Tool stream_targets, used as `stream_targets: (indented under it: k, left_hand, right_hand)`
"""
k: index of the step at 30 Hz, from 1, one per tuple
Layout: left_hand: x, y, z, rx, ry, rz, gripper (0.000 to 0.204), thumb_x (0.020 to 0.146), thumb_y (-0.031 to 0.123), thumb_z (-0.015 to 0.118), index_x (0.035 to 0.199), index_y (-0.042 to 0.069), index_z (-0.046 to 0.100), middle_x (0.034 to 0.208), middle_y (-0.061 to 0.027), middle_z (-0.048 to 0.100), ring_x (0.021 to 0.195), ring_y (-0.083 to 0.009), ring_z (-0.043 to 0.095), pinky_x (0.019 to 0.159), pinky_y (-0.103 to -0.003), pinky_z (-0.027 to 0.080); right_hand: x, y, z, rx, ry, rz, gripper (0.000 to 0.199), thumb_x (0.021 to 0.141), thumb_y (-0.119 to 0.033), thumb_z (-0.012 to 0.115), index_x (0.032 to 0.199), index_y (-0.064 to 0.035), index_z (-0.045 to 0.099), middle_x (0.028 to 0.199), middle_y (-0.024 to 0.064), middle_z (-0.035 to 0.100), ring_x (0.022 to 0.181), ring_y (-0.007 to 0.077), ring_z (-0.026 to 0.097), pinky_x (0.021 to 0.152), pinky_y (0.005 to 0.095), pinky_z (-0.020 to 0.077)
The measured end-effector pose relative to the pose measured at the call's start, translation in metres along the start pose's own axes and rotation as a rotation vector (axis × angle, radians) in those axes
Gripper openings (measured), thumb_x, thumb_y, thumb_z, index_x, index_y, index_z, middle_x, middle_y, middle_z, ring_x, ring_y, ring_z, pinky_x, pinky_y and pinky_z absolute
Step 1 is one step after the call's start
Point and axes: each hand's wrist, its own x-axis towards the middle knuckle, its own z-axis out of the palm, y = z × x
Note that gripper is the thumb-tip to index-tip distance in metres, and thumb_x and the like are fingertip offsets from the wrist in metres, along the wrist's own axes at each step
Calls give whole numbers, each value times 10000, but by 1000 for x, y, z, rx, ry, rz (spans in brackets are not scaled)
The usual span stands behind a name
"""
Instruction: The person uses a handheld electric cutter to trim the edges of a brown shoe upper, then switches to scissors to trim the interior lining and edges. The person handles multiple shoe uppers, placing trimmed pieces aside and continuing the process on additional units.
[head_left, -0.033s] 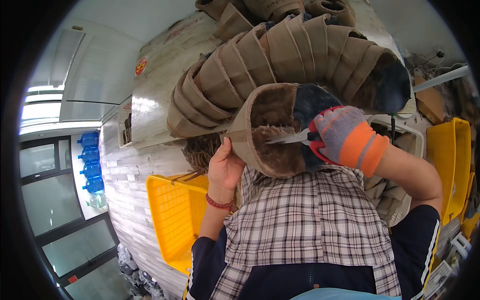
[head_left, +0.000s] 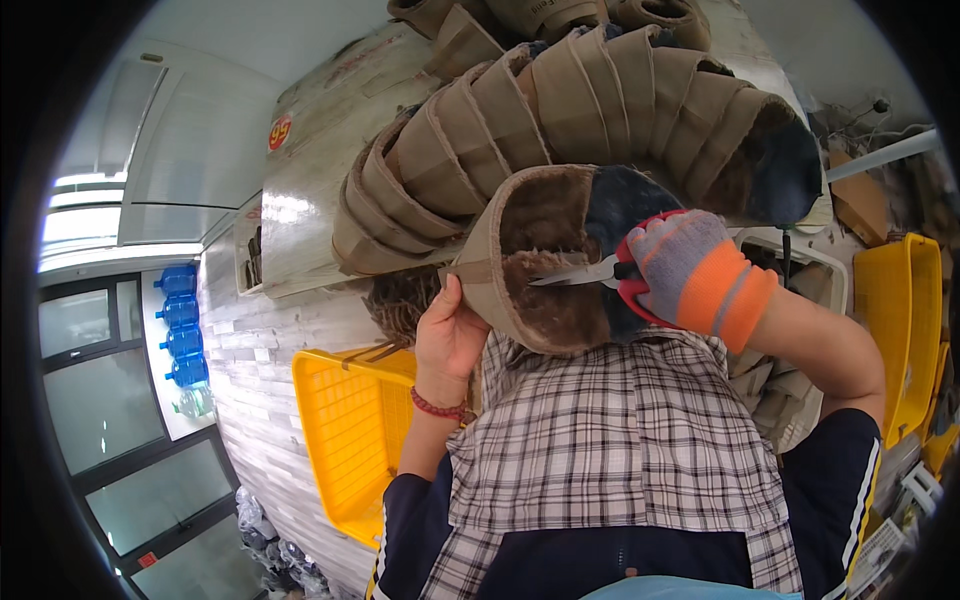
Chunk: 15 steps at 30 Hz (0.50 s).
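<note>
My left hand (head_left: pixel 450 335), bare with a red bead bracelet at the wrist, grips the rim of a tan boot (head_left: pixel 500 300) with a brown fur lining, held up over my lap. My right hand (head_left: pixel 690 270) wears a grey, orange and red glove and holds red-handled scissors (head_left: pixel 575 272). The scissor blades lie against the fur inside the boot's opening. Just behind the held boot, a curved row of several similar tan boots (head_left: pixel 600 100) lies nested on a worn table (head_left: pixel 310 180).
A yellow plastic crate (head_left: pixel 350 440) stands at my left knee and another yellow crate (head_left: pixel 905 320) at my right. A plaid cloth (head_left: pixel 610 440) covers my lap. Blue water bottles (head_left: pixel 180 320) stand by a window at the far left. Clutter lies at the right edge.
</note>
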Motion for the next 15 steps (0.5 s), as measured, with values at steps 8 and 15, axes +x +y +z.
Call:
stream_targets:
  k: [8, 15]
  left_hand:
    - [-2, 2, -15, -50, -8, -55, 462, 949, 185, 444, 1344, -28, 332, 1348, -176, 427, 1260, -293, 400, 1081, -416, 297]
    - [2, -6, -24, -16, 23, -44, 455, 941, 178, 461, 1330, -33, 354, 1329, -174, 449, 1248, -285, 416, 1077, -409, 304]
  right_hand:
    - [5, 4, 7, 21, 64, 7, 338, 774, -399, 615, 943, -107, 636, 809, 65, 637, 777, 213, 620, 667, 326, 486]
    - [5, 15, 11, -52, 279, 6, 341, 727, -387, 658, 936, -119, 634, 852, 74, 615, 839, 215, 594, 746, 317, 462]
